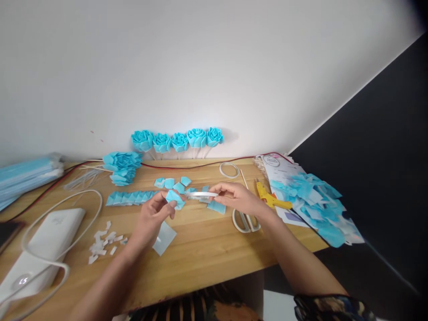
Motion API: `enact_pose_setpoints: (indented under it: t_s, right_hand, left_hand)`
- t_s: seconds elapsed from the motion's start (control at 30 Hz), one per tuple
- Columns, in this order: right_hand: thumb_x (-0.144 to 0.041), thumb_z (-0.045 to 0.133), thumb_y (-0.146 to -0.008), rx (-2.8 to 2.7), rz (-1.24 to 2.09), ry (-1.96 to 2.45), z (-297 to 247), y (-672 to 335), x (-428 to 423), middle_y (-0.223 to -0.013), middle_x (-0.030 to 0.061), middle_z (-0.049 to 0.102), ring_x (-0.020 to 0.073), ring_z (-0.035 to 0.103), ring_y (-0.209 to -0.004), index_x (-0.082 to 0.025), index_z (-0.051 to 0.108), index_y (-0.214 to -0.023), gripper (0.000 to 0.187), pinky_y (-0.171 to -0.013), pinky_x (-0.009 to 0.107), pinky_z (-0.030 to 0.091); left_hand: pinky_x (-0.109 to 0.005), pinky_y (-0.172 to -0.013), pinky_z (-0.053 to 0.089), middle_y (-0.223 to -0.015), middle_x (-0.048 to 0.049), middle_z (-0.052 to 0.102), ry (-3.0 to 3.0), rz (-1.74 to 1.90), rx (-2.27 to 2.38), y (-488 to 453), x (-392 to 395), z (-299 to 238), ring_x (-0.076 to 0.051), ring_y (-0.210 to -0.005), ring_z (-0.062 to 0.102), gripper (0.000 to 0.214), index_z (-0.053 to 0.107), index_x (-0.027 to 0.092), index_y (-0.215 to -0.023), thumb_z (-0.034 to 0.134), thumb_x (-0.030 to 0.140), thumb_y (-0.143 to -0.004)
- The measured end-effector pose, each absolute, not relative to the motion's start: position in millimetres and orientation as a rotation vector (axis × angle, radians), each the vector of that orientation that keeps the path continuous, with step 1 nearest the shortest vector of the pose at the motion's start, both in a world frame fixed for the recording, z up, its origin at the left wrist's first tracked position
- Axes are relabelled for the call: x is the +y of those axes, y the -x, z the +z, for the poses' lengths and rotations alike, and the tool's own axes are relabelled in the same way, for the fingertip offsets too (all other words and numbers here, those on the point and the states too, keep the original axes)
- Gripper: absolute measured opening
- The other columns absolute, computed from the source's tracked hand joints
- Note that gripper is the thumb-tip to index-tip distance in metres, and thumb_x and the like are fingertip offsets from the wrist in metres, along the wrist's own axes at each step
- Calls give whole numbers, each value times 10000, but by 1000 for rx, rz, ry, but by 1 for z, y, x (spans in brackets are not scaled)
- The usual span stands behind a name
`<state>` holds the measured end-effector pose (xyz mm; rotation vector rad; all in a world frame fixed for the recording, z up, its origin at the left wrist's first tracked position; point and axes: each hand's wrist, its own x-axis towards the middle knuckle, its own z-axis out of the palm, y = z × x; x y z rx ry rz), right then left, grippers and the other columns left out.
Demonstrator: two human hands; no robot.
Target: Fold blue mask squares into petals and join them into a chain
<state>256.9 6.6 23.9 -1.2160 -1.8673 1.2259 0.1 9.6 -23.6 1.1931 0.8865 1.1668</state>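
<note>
My left hand (152,218) pinches a small folded blue paper piece (175,198) above the wooden table (207,254). My right hand (238,198) grips a thin roll of clear tape (202,195), held edge-on, its end reaching toward the blue piece. Several loose folded blue pieces (172,183) lie just behind the hands. A pale blue square (164,238) rests on the table under my left wrist.
Blue paper roses (179,141) stand along the wall. A chain of folded pieces (129,197), white scissors (245,221), a yellow glue gun (270,197), blue scraps (314,200), white paper bits (102,243) and a white device with cable (50,240) surround the work area.
</note>
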Motion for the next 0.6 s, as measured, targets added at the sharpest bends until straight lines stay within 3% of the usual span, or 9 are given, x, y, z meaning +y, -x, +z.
enact_pose_setpoints:
  t_s: [0.1, 0.2, 0.4, 0.6]
  right_hand:
    - [-318, 612, -862, -1966, 1167, 1174, 30, -249, 3, -895, 19, 709, 140, 631, -742, -227, 707, -993, 186, -652, 250, 488]
    - [-295, 618, -858, -2010, 1084, 1136, 32, -241, 2, -866, 12, 716, 141, 626, -734, -232, 722, -980, 172, -663, 256, 479]
    - [-306, 602, -862, -1902, 1036, 1225, 26, -234, 2, -861, 9, 714, 135, 601, -678, -229, 717, -992, 189, -593, 245, 445]
    - [-335, 615, -841, -1734, 1482, 1055, 33, -232, 2, -768, 26, 695, 108, 557, -606, -184, 714, -997, 239, -530, 220, 410]
  left_hand:
    - [-251, -527, 396, -1058, -57, 659, -1216, 1147, 812, 1, 7, -21, -126, -636, 543, 122, 636, 189, -776, 648, 306, -808]
    - [-249, -495, 411, -1102, -58, 648, -1254, 1014, 725, 3, 5, -20, -76, -511, 504, 133, 618, 189, -807, 634, 319, -833]
    - [-285, -589, 493, -876, -58, 680, -1226, 855, 622, 6, 4, -18, -142, -599, 598, 173, 593, 180, -833, 643, 346, -835]
    - [-241, -579, 439, -746, -30, 645, -1121, 946, 546, 8, 5, -22, -135, -625, 553, 209, 608, 175, -838, 678, 370, -810]
